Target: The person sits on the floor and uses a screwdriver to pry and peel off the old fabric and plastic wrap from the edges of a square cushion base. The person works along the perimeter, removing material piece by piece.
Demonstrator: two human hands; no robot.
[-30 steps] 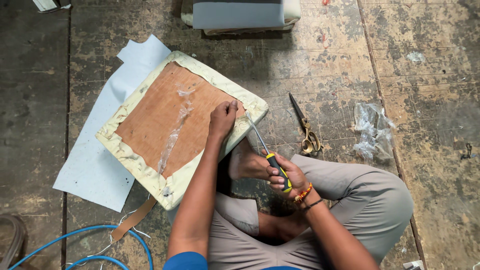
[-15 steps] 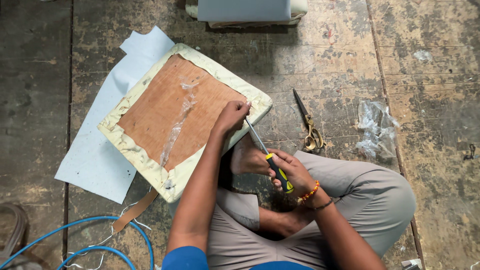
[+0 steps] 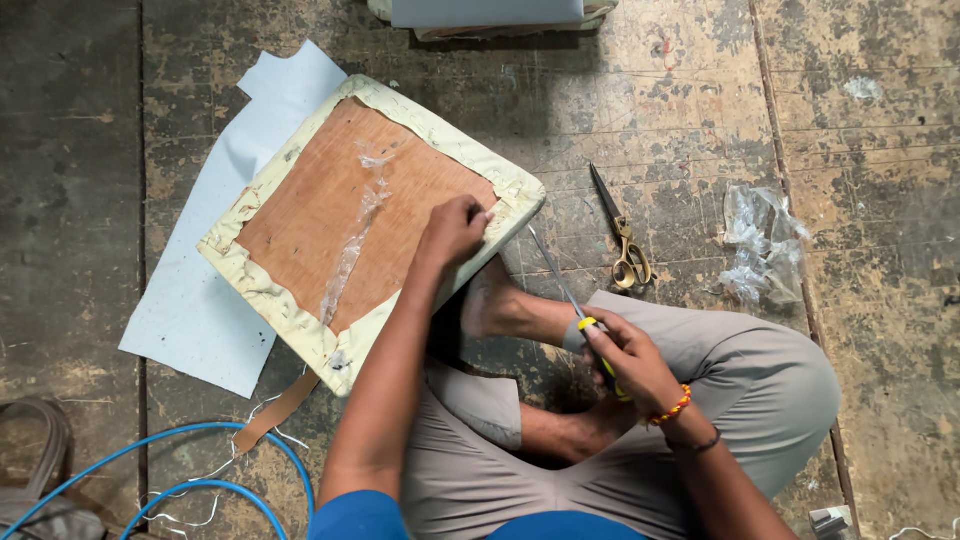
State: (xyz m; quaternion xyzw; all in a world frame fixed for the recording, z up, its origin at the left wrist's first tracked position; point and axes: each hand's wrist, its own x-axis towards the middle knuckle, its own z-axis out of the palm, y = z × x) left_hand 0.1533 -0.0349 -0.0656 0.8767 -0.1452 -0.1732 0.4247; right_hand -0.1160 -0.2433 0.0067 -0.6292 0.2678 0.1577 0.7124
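Head view: seat pad [image 3: 330, 215] lies upside down on the floor [image 3: 660, 130], tilted on the person's foot. Left hand [image 3: 452, 230] clamped on its padded edge, right hand [image 3: 625, 360] closed around a screwdriver [image 3: 563, 290]. Board looks stiff, fabric rim soft; hold by the edge.

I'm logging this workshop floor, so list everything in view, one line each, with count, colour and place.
Seat panel: one, brown board with cream edging, centre-left on floor.
Sheet: one, pale blue, under the panel.
Screwdriver: one, metal shaft, yellow-black handle, at the panel's right edge.
Scissors: one, brass handles, right of the panel.
Plastic wrap: one, clear, far right.
Hose: one, blue, bottom left.
Strap: one, brown, below the panel.
Left hand: on the panel's edge.
Right hand: grips the screwdriver.
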